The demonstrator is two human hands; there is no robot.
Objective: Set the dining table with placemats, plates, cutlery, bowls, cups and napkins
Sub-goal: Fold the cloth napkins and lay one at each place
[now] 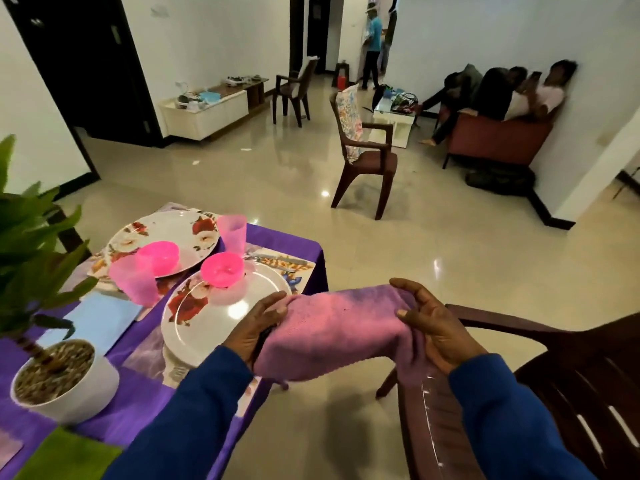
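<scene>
Fingers of left hand and right hand curl round opposite ends of pink napkin, held in air just off tabletop edge. Cloth soft, light, limp, sags between grips; judge: hold by ends or corners. Purple-covered tabletop crowded: near plate, bowl, cups. Room: tiled floor, chairs.
</scene>
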